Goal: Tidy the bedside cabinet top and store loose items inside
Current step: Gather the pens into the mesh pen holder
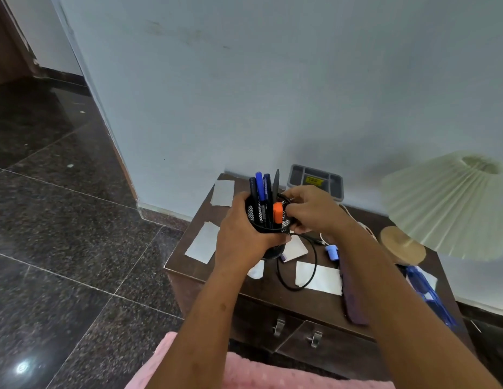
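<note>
A black mesh pen holder (265,220) is lifted above the dark wooden bedside cabinet (183,254), and my left hand (242,234) is wrapped around its side. Several blue and black pens (261,188) stand in it beside an orange marker (278,212). My right hand (310,210) pinches the holder's right rim by the marker. A black cable (306,265) lies looped on the cabinet top under the holder. Several white paper slips (319,277) lie scattered there.
A grey compartment tray (317,179) stands at the back by the wall. A pleated lamp (452,203) with a wooden base (403,244) stands at the right. A small blue cap (332,252), a purple phone-like item (352,301) and a blue folder (430,296) lie nearby. Two drawer handles (296,331) face me.
</note>
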Action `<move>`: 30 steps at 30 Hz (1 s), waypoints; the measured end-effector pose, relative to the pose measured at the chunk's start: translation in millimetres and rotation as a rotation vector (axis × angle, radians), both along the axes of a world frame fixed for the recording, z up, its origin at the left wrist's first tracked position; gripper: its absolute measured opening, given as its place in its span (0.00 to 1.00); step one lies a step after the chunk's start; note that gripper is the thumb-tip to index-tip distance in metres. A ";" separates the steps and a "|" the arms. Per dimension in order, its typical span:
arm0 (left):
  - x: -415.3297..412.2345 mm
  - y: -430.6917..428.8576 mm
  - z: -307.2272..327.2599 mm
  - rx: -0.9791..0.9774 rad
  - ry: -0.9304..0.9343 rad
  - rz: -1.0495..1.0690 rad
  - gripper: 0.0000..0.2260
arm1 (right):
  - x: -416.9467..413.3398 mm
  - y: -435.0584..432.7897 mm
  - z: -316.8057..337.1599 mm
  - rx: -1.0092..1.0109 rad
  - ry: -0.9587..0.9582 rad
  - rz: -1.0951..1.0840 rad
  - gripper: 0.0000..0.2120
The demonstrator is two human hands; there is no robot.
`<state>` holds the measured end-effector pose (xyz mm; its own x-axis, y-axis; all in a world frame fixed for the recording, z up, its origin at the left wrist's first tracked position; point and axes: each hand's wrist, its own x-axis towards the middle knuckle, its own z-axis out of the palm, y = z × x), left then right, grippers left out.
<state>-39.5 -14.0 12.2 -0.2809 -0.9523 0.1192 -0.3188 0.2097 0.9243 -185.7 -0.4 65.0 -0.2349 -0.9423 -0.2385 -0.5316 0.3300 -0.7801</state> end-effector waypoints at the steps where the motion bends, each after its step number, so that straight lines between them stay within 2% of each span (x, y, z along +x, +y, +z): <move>1: 0.3 -2.0 -1.7 -0.005 0.009 0.006 0.35 | 2.4 -2.1 -2.3 -0.025 0.009 -0.010 0.13; 8: -18.9 -35.6 -21.7 0.036 0.189 0.086 0.29 | 2.2 -43.7 -23.0 -0.230 -0.084 -0.219 0.12; 13: -42.6 -78.4 -46.5 0.044 0.114 0.105 0.29 | -14.4 -98.0 -43.3 -0.249 -0.051 -0.293 0.09; 20: -53.7 -113.5 -78.1 -0.024 -0.143 0.010 0.36 | -34.3 -152.5 -70.3 -0.161 -0.114 -0.323 0.09; 24: -57.6 -120.4 -84.6 -0.012 -0.150 0.011 0.36 | -36.2 -169.3 -79.6 -0.138 -0.087 -0.309 0.14; 27: -53.4 -128.4 -85.6 -0.010 -0.171 0.010 0.35 | -37.2 -177.7 -80.4 -0.072 0.001 -0.289 0.16; 30: -51.0 -124.6 -85.3 0.035 -0.189 -0.012 0.36 | -36.2 -178.6 -77.2 -0.035 0.035 -0.279 0.14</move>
